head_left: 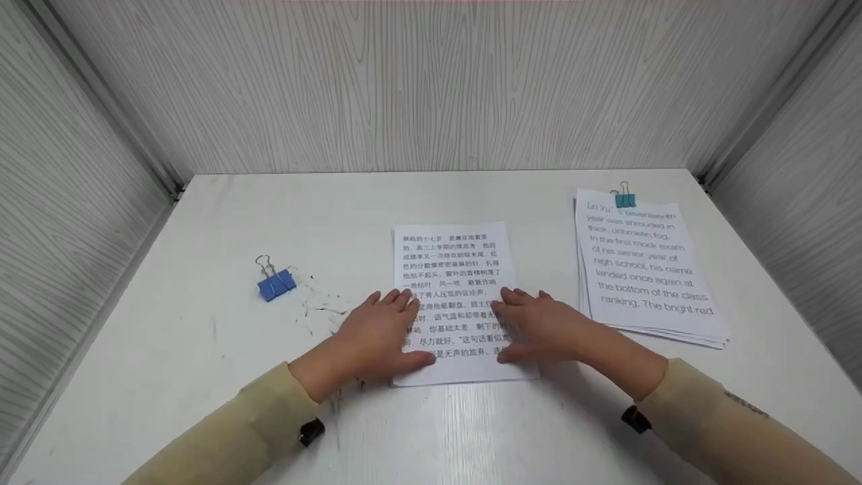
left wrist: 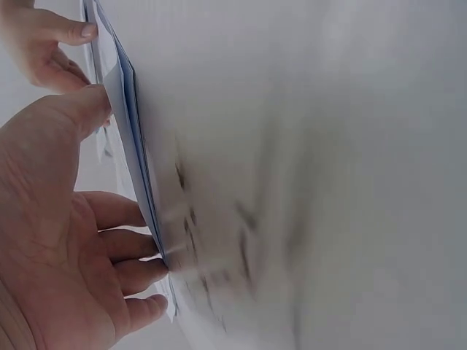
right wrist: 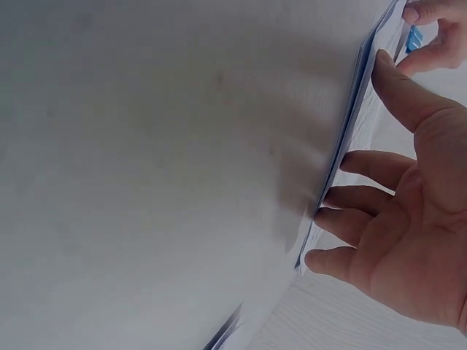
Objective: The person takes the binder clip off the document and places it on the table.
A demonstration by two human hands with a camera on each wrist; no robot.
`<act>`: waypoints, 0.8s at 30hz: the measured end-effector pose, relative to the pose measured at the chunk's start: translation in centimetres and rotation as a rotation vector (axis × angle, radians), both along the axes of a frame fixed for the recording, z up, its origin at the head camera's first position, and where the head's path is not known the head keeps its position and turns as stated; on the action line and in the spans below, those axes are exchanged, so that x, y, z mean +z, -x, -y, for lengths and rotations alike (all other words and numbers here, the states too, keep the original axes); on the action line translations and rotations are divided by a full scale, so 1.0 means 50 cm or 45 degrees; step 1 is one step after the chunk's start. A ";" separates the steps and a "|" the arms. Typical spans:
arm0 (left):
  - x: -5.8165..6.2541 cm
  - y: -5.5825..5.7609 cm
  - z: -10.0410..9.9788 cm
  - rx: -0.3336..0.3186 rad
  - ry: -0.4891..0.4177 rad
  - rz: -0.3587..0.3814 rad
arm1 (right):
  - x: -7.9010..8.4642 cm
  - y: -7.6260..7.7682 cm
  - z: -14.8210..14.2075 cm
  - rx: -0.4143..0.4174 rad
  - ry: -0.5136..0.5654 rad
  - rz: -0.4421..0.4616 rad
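Observation:
A stack of white sheets printed with Chinese text (head_left: 451, 263) lies upright to me in the middle of the table. Along its left edge rests my left hand (head_left: 384, 333), its thumb over the lower part of the top sheet. My right hand (head_left: 545, 327) touches the right edge the same way, fingers extended and only slightly bent. In the left wrist view, the left fingertips (left wrist: 149, 273) meet the side of the sheets (left wrist: 131, 124), whose layers stand a little apart. The right fingertips (right wrist: 328, 219) touch the opposite side in the right wrist view.
A blue binder clip (head_left: 276, 284) with its handles up lies to the left. At the right is a second stack with English text (head_left: 646, 269), a teal binder clip (head_left: 625, 200) on its top edge. Dark marks (head_left: 326, 310) show on the white table (head_left: 323, 209). Panels stand around it.

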State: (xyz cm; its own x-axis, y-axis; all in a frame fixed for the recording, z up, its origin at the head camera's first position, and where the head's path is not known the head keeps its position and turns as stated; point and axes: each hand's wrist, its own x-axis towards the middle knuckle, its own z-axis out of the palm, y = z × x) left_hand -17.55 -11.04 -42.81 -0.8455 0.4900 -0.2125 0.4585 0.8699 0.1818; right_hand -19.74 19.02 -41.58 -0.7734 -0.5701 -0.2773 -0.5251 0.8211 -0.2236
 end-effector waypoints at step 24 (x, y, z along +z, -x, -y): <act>0.009 -0.001 0.177 0.046 0.080 -0.046 | -0.014 0.040 0.190 0.092 -0.120 -0.029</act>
State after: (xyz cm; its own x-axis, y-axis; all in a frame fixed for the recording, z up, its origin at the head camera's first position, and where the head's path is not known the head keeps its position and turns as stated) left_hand -17.48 -19.87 -42.34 -0.8699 0.4458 -0.2111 0.4320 0.8951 0.1104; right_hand -21.73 9.53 -42.28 -0.7378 -0.5968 -0.3154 -0.5878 0.7977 -0.1344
